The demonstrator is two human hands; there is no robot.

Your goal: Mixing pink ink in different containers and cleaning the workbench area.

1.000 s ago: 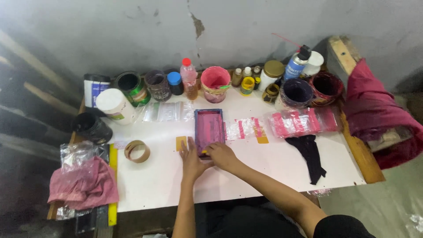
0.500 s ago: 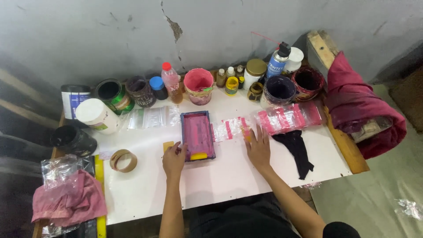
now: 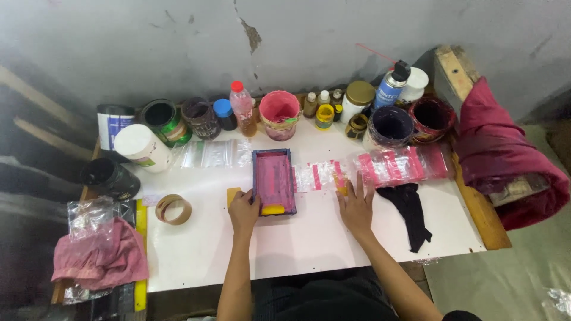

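On the white table [image 3: 309, 238], your left hand [image 3: 244, 209] grips the pink-inked screen frame [image 3: 273, 180] at centre; your right hand [image 3: 355, 205] lies flat, released, beside printed bags [image 3: 397, 164]. Clear bags [image 3: 215, 153] far left remain unprinted.

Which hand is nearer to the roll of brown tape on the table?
Left. The left hand rests at the pink-inked screen frame's lower left corner, a short way right of the tape roll. The right hand lies flat beyond the frame, much farther right.
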